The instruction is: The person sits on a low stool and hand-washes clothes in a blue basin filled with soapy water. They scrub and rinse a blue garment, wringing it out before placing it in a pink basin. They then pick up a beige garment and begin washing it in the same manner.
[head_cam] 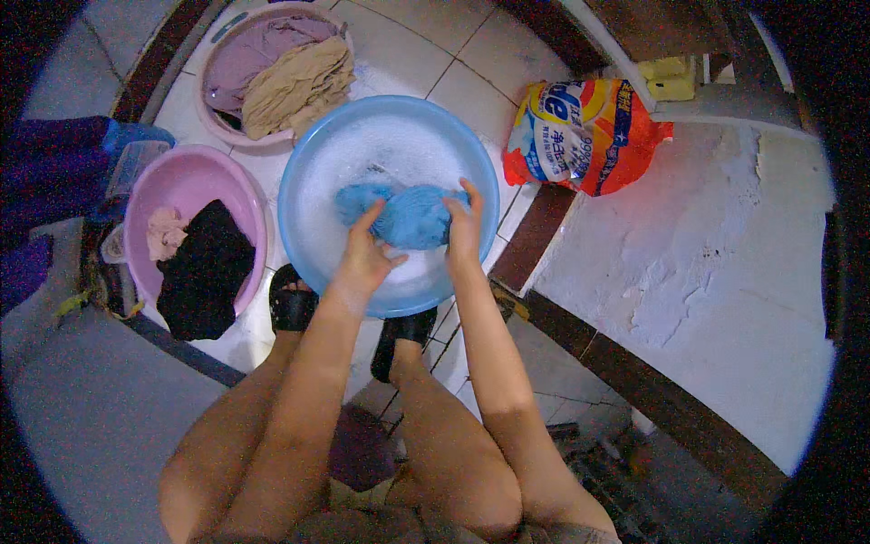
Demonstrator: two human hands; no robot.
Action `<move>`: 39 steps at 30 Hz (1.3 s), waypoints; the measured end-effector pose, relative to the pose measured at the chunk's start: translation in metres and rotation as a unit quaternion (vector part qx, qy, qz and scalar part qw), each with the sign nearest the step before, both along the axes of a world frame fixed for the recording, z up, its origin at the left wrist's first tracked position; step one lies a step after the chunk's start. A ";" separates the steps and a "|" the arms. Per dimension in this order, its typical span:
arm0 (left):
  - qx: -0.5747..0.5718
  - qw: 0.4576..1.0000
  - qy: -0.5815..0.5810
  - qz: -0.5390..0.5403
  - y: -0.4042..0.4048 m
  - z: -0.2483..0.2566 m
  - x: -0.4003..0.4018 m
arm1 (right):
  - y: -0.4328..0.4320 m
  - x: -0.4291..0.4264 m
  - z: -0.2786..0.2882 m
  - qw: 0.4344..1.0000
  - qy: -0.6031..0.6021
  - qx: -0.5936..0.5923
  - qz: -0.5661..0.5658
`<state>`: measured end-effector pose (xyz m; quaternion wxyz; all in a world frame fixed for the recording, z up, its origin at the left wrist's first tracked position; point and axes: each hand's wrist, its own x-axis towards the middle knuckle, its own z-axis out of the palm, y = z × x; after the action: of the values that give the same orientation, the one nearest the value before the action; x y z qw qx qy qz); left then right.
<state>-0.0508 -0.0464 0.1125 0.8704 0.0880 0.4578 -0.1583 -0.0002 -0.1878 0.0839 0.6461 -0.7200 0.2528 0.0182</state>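
Observation:
A light blue plastic basin [307, 272] stands on the tiled floor before me, with whitish, sudsy water in it. A wet blue cloth [416, 216] lies bunched in the basin. My left hand [370, 255] is at the cloth's lower left side, fingers spread, thumb pointing right. At the cloth's right end, my right hand [464, 221] has its fingers curled around the edge and grips it. Whether the left fingertips press on the cloth is hard to tell.
A pink basin [251, 183] with black and pale pink cloth stands left. Behind it, another pink tub [204, 81] holds mauve and tan cloth. A Tide detergent bag [584, 136] lies at the right, by a peeling white wall [680, 238]. My sandalled feet flank the blue basin's near edge.

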 end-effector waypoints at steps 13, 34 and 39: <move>0.063 0.996 -0.039 -0.058 -0.032 -0.026 -0.010 | 0.015 -0.004 -0.034 0.881 -0.020 -0.372 0.293; 0.137 0.985 -0.102 -0.028 -0.040 -0.036 -0.017 | 0.029 -0.009 0.016 0.937 0.026 -0.294 0.187; 0.163 0.969 -0.029 -0.181 -0.004 -0.006 0.003 | 0.064 -0.055 0.052 0.939 -0.145 -0.253 0.180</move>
<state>-0.0477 -0.0505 0.1063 0.8139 0.3150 0.4286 -0.2339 -0.0551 -0.1242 0.1357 0.4585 -0.8878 0.0185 -0.0351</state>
